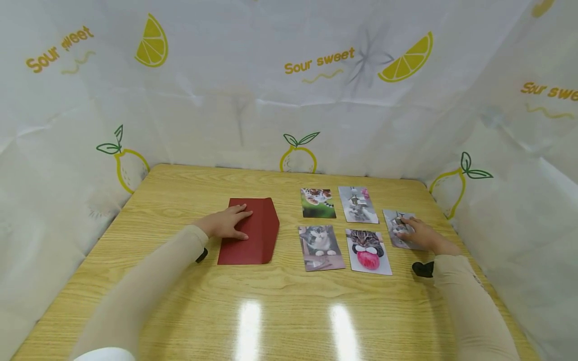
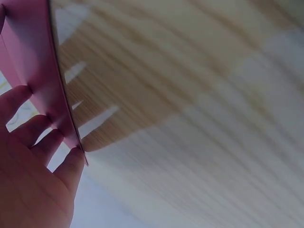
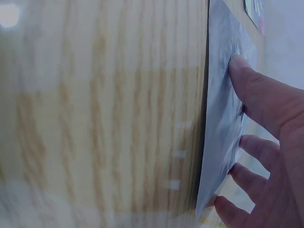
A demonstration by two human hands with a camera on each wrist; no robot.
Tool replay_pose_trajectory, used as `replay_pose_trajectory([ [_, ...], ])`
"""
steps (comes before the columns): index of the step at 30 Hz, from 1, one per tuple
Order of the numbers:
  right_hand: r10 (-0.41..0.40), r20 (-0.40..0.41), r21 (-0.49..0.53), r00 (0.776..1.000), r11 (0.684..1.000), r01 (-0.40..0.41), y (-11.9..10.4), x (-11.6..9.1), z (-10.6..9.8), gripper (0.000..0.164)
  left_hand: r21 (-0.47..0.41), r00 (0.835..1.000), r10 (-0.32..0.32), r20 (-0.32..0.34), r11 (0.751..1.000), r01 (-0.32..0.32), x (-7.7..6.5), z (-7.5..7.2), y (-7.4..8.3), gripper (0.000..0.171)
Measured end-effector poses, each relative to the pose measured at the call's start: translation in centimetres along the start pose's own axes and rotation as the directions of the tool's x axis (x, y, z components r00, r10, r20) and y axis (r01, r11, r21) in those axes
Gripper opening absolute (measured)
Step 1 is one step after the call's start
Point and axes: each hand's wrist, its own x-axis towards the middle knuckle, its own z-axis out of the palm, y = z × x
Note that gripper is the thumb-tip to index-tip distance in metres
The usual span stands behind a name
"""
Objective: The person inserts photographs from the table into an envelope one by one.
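Observation:
On the left of the table lies a red envelope (image 1: 246, 251) with its pointed flap on the right side. My left hand (image 1: 226, 224) rests on it with fingers spread, and the left wrist view shows the fingertips on the envelope (image 2: 35, 52). At the far right, my right hand (image 1: 426, 236) lies over a grey picture card (image 1: 391, 221) and covers part of it. In the right wrist view the thumb (image 3: 243, 71) touches the face of this card (image 3: 221, 90), while the other fingertips reach its side, spread apart.
Between the hands lie a tiger card (image 1: 317, 204), a grey card with a pink patch (image 1: 358, 205), a grey-and-white cat card (image 1: 319, 246) and a tabby cat card (image 1: 368, 250). A white lemon-print cloth (image 1: 226, 110) stands behind the wooden table (image 1: 289, 311).

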Motion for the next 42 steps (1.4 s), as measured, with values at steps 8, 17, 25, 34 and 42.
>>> replay_pose_trajectory([
  [8, -0.019, -0.007, 0.003, 1.000, 1.000, 0.019, 0.0, -0.1, 0.0, 0.078, 0.011, 1.000, 0.003, 0.016, 1.000, -0.003, 1.8, 0.2, 1.6, 0.081],
  [17, -0.035, -0.020, -0.003, 0.999, 0.999, 0.035, 0.0, -0.2, 0.0, 0.075, 0.032, 0.999, -0.009, 0.036, 0.999, 0.008, 3.1, 0.1, 3.2, 0.080],
  [25, -0.030, -0.019, -0.015, 0.999, 0.999, 0.030, 0.2, 0.0, 0.1, 0.075, 0.058, 0.999, -0.020, 0.042, 0.998, 0.018, 3.9, 0.0, 4.1, 0.081],
  [34, -0.042, -0.028, -0.016, 0.999, 0.999, 0.042, 0.5, 0.2, 0.2, 0.075, 0.076, 0.999, -0.025, 0.037, 0.997, 0.022, 4.5, 0.1, 4.8, 0.081],
  [42, -0.040, -0.015, -0.009, 0.999, 0.999, 0.040, 0.3, 0.1, 0.1, 0.076, 0.081, 0.998, -0.031, 0.046, 0.996, 0.027, 4.7, -0.1, 5.1, 0.081],
])
